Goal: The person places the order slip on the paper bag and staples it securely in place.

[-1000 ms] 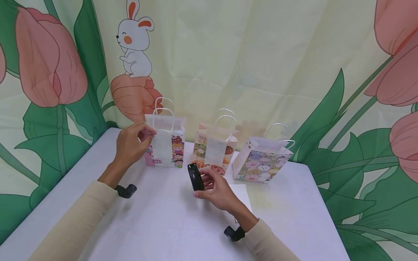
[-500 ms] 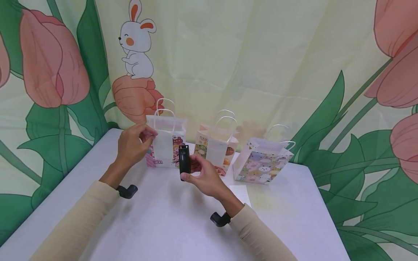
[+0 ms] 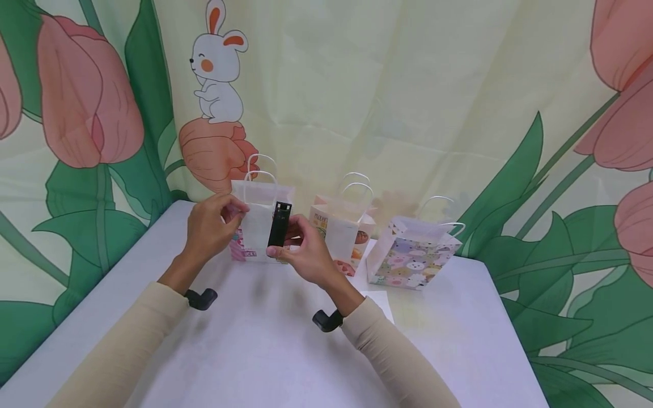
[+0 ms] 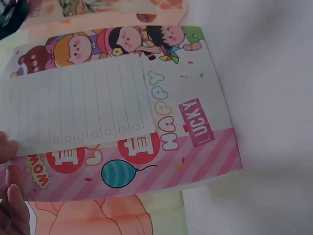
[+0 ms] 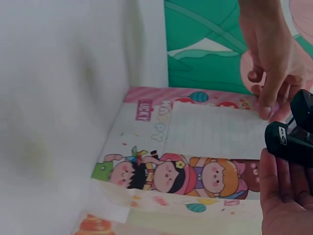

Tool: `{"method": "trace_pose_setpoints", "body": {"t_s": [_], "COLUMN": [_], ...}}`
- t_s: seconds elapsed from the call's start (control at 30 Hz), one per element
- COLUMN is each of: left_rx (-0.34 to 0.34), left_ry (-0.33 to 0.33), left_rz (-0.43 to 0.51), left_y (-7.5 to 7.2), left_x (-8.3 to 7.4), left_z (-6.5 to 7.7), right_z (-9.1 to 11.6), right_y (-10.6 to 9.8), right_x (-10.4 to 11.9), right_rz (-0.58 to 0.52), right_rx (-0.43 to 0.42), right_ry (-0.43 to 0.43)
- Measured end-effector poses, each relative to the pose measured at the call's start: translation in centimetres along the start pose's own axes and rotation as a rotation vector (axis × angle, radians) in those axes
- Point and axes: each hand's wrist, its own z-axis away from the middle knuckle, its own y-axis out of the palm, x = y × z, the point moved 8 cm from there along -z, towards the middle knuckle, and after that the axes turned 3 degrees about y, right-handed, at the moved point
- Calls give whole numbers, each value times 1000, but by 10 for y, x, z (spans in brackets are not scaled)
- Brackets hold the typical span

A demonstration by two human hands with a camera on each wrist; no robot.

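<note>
A white gift bag (image 3: 244,253) with cartoon children and pink stripes stands at the left of the table. My left hand (image 3: 210,226) pinches a lined sheet (image 4: 83,107) with small checkboxes against the bag's front, at the upper left edge. My right hand (image 3: 311,249) grips a black stapler (image 3: 279,225), held upright before the bag's right part and overlapping the sheet's right side in the head view. Seen from the right wrist, the stapler (image 5: 288,144) lies between thumb and fingers, close to the left hand's fingertips (image 5: 266,112).
To the right stand a food-print gift bag (image 3: 363,232) with a white sheet on its front and a tilted animal-print gift bag (image 3: 408,262). More white paper (image 3: 380,303) lies on the white tablecloth (image 3: 245,351). A tulip-print curtain (image 3: 418,102) hangs behind the table.
My right hand has carried the stapler left and away from me, from in front of the middle bag to the left bag. The left hand keeps its pinch at the bag's edge.
</note>
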Motion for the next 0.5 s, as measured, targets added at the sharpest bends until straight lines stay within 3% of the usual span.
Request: {"method": "trace_pose_setpoints", "body": {"t_s": [0.5], "left_rx": [13], "left_ry": [15], "left_rz": [-7], "left_y": [1], "left_x": [-1], "left_z": [0], "right_z": [-34], "right_y": [7], "right_x": [40], "right_rz": [30], "right_rx": [-27], "right_ry": [-149]}}
